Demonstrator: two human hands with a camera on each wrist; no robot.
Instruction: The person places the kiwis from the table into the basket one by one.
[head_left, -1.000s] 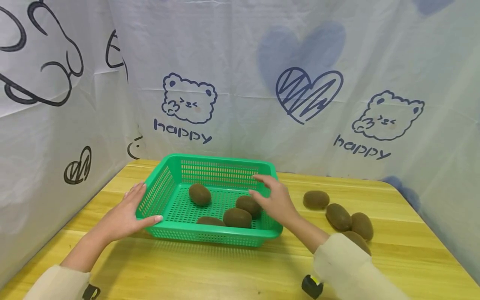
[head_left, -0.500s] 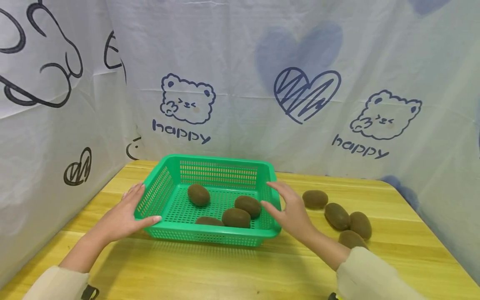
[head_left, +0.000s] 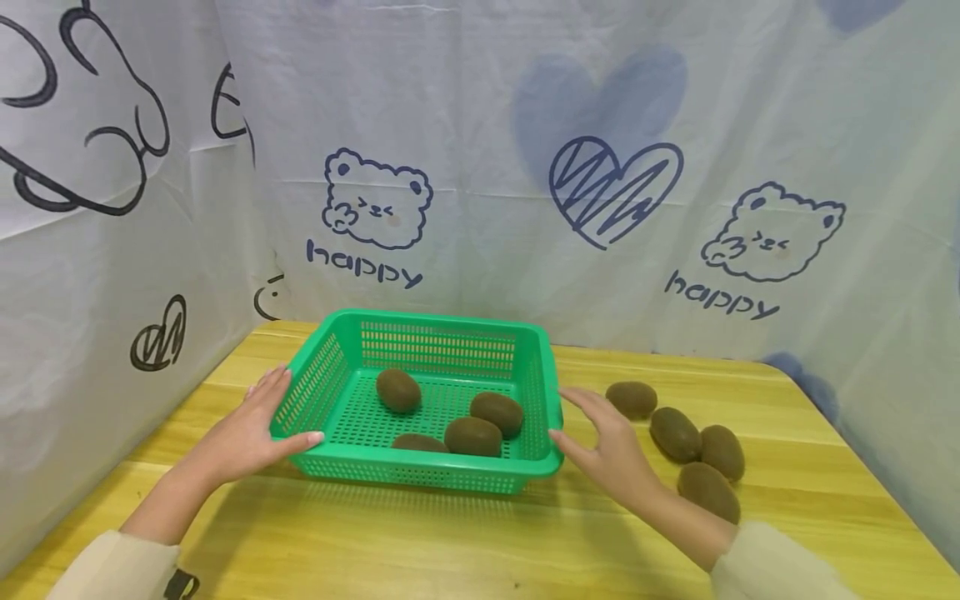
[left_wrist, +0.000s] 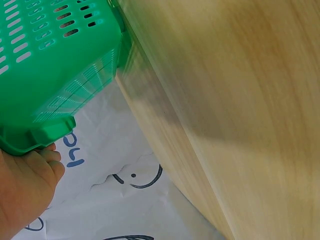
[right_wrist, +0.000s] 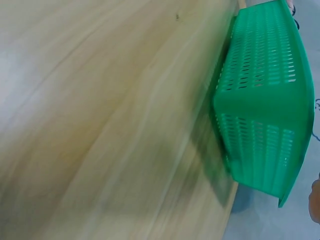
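Observation:
A green plastic basket (head_left: 360, 462) with slotted walls stands on the table. My left hand (head_left: 243, 433) holds its left rim, the thumb laid over the front corner. In the left wrist view, the fingers of that hand (left_wrist: 30, 182) curl under the rim. Several brown kiwis lie on the basket floor: one kiwi (head_left: 398, 391) toward the back left, the others, like this kiwi (head_left: 473, 437), near the front and right. My right hand (head_left: 615, 446) is just outside the right rim, thumb and fingers spread apart with nothing between them, fingertips close to the rim.
Several more kiwis (head_left: 675, 434) lie loose on the wooden table (head_left: 420, 550), right of the basket and beyond my right hand. A white printed cloth (head_left: 480, 250) hangs behind the table and along its left side.
My right hand has come out from over the inside of the basket, moving right and toward me past the rim. The left hand, basket and kiwis stay put.

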